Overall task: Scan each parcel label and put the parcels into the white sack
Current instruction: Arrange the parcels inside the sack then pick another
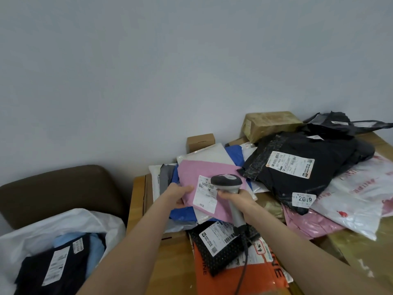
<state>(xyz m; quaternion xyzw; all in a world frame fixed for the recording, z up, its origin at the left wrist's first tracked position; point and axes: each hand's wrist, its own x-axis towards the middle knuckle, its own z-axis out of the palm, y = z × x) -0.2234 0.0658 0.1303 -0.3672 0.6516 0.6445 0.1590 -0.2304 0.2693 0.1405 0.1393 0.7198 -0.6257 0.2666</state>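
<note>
Left hand (180, 193) pinching the pink parcel (204, 168) near the table's (137, 201) left edge, right hand (236, 196) gripping the scanner (226, 180) over its label (205, 194), I have the white sack (70, 218) on my left

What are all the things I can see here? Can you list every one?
pink parcel: one, pink, on the pile, held at its left edge
scanner: one, grey and black, over the pink parcel's label
white sack: one, white, lower left, dark parcel inside
black parcels: at least three, black, on the table
boxes: at least two, brown, by the wall
orange parcel: one, orange, near table edge
table: one, brown wood, under the pile
chair: one, brown, behind the sack
left hand: one, grips the pink parcel
right hand: one, grips the scanner
</note>
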